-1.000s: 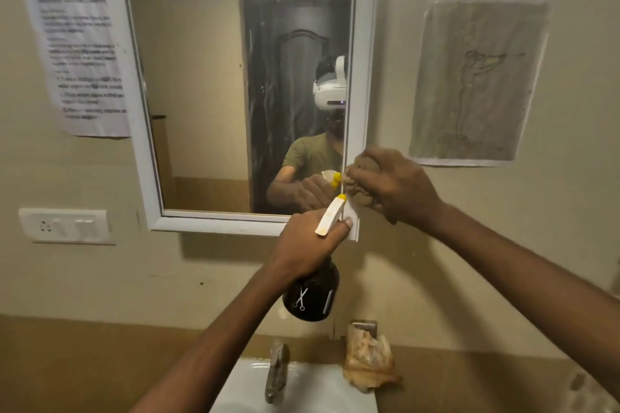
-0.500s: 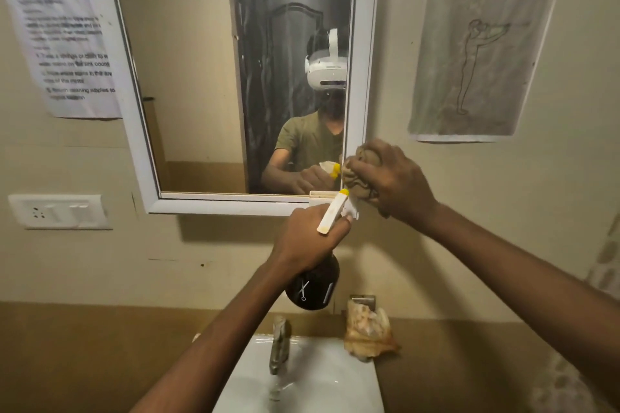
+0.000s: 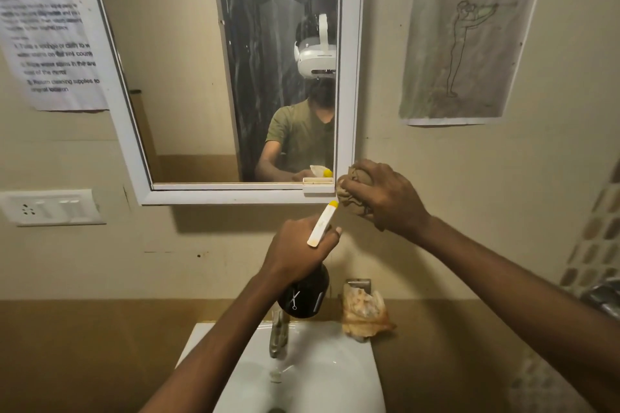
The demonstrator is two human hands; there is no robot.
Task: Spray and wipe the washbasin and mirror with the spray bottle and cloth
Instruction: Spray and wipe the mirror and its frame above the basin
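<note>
My left hand (image 3: 297, 250) grips a dark spray bottle (image 3: 303, 298) by its neck, below the mirror; its white trigger head with a yellow nozzle (image 3: 322, 224) points up and right. My right hand (image 3: 385, 198) is closed around a bunched brown cloth (image 3: 352, 193), pressed at the lower right corner of the white mirror frame (image 3: 350, 77). The mirror (image 3: 188, 77) hangs on the wall and shows a person's reflection. Under both arms sits the white washbasin (image 3: 335, 365) with its metal tap (image 3: 278, 335).
A crumpled orange-brown rag (image 3: 364, 312) hangs from a wall holder right of the tap. A switch plate (image 3: 50, 208) is on the wall at left. A printed notice (image 3: 47, 26) and a drawing (image 3: 466, 33) flank the mirror. Tiles (image 3: 600, 228) show at far right.
The view has tilted down, showing more of the basin. My right hand with the cloth slid down the frame to its lower right corner. The bottle hand stayed below the mirror.
</note>
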